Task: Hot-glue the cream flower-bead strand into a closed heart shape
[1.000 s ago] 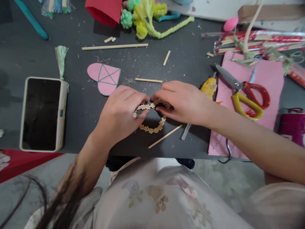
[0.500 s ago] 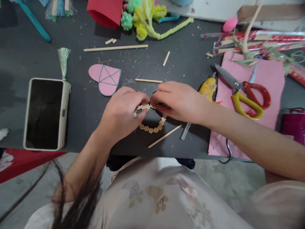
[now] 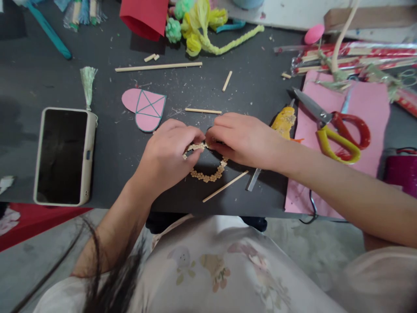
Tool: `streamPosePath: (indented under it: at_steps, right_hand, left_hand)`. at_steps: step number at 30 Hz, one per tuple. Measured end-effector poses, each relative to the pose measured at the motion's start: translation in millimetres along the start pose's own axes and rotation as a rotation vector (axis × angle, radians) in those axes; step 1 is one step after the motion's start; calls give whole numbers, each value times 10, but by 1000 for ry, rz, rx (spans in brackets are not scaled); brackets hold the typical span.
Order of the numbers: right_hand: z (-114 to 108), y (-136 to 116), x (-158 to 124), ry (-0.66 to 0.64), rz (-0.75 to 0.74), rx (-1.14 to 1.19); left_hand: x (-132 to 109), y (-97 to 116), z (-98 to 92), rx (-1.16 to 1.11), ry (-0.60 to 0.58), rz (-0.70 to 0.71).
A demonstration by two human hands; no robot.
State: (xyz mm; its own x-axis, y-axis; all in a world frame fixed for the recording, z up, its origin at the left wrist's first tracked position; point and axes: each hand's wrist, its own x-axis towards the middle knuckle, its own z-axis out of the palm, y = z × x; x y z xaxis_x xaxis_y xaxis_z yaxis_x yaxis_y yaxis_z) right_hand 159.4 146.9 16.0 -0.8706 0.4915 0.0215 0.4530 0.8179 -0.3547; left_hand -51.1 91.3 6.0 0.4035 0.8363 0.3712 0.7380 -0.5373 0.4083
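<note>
A loop of beige flower-shaped trim (image 3: pixel 208 177) hangs between my two hands, just above the dark table. My left hand (image 3: pixel 171 152) pinches its upper left part between thumb and fingers. From the other side my right hand (image 3: pixel 243 137) grips the upper right part, its fingertips close to those of the left; what lies under them is partly hidden. Below the loop a thin wooden stick (image 3: pixel 225 186) rests on the table. Another short stick (image 3: pixel 203 111) lies just beyond my fingers. A clear glue stick (image 3: pixel 254 179) pokes out from under my right wrist.
Scissors (image 3: pixel 339 130) and a yellow glue gun (image 3: pixel 284 121) lie at the right, by a pink sheet (image 3: pixel 374 108). On the left are a phone (image 3: pixel 61 156) and a pink heart cutout (image 3: pixel 148 108). Yellow yarn flowers (image 3: pixel 203 21) and a long stick (image 3: pixel 159 67) sit farther back.
Both hands keep their grip on the trim and have barely moved. The view has shifted very slightly.
</note>
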Motion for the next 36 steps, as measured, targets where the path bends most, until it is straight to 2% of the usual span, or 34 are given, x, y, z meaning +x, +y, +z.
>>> streamPosePath:
  at_steps: [3,7,12,16,19,22,26,31,34,36]
  right_hand:
    - [-35,3,-13,15,8,-6]
    - [-219,23,-105,25,90,-6]
    - [-475,40,-348,124,237,-32]
    - [-536,40,-531,221,256,-47]
    - [-554,-5,-636,269,264,-21]
    - [-568,-110,-740,314,276,30]
    - [-551,-333,-895,313,300,100]
    - [-465,-665,-1054,248,315,129]
    - [-371,-829,-1115,216,329,221]
    - [-295,-912,-1149,191,326,285]
  left_hand:
    - [5,1,-14,-3,-23,4]
    - [-4,17,-44,-36,-21,7]
    - [1,37,-98,-34,16,-134]
    - [31,6,-97,-90,80,-211]
    - [52,-32,-79,-168,180,-347]
    - [69,-60,-95,-197,288,-454]
    - [92,-65,-203,-95,431,-405]
    - [69,-30,-402,30,475,-391]
    - [-18,21,-512,117,514,-389]
    - [-100,73,-581,170,498,-386]
